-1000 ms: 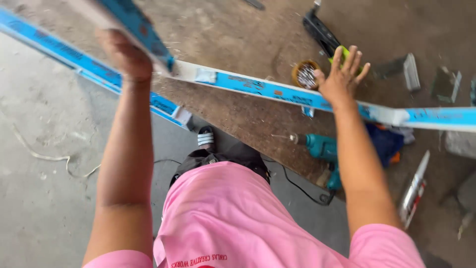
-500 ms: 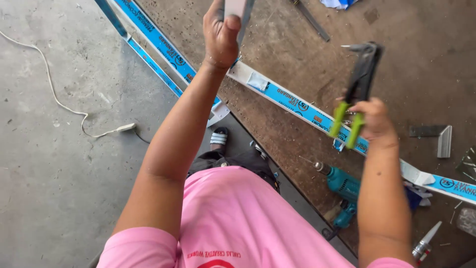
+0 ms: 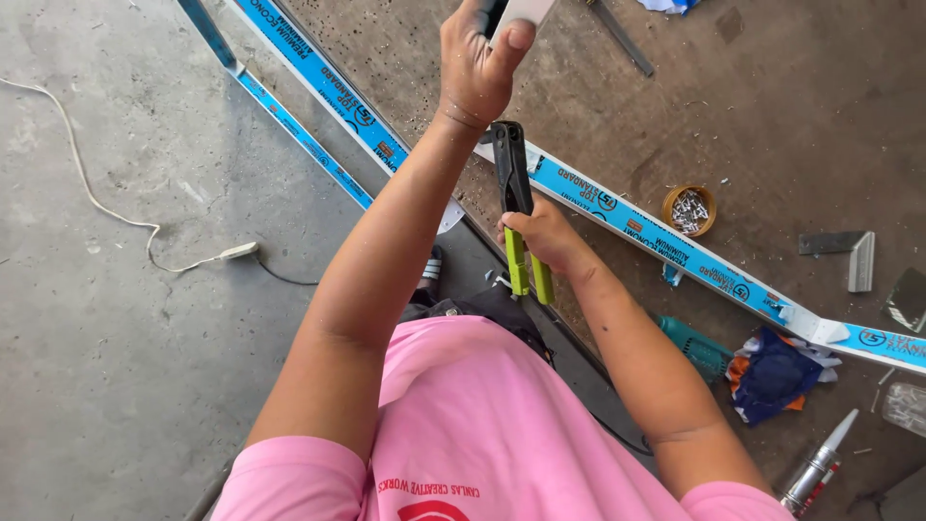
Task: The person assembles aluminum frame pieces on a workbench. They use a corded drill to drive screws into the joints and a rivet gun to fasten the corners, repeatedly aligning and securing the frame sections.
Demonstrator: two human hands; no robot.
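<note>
My left hand (image 3: pixel 479 63) is raised near the top of the view, gripping the end of a white aluminium bar (image 3: pixel 521 12). My right hand (image 3: pixel 540 236) holds a hand riveter (image 3: pixel 513 198) with a black head and green handles; its head points up toward the left hand. A long aluminium bar with blue protective film (image 3: pixel 656 236) runs diagonally across the brown floor under both hands. A second blue-filmed bar (image 3: pixel 318 82) lies to the upper left.
A small round tin of rivets (image 3: pixel 689 209) sits beyond the long bar. A teal power drill (image 3: pixel 694 349), a blue rag (image 3: pixel 776 374), a sealant tube (image 3: pixel 818 465) and metal brackets (image 3: pixel 849 253) lie at right. A white cable (image 3: pixel 106 212) crosses the grey concrete at left.
My right hand has carried the riveter left and toward the middle, under my left hand. My left hand stays raised on the white bar. The view shifted slightly.
</note>
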